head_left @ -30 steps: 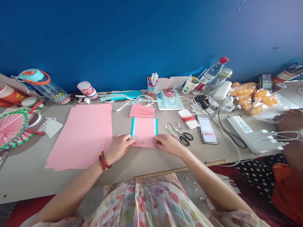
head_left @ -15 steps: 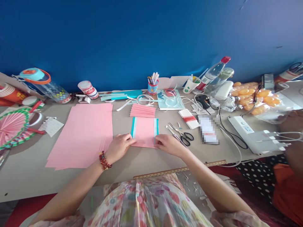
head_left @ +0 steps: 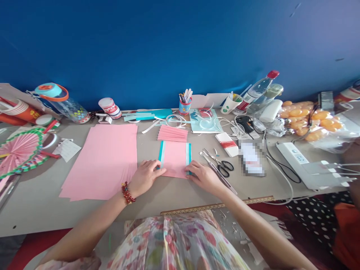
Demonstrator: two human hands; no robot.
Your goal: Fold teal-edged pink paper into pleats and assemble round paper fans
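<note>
Pink paper panel (head_left: pixel 176 159) with teal-and-pale-blue side borders lies flat on the surface (head_left: pixel 168 193), directly before the wearer. Left hand (head_left: pixel 144 177) sits at its 8 o'clock, thumb on the lower corner, fingers bent. Right hand (head_left: pixel 203 177) sits at 4 o'clock, fingers likewise bent at the opposite corner. Whether either hand's fingers pinch the paper or merely press it cannot be determined. Pleated pink paper (head_left: pixel 172 133) adjoins at 12 o'clock; stacked pink sheets (head_left: pixel 101 159) at 9; black-handled scissors (head_left: pixel 225 165) at 3.
</note>
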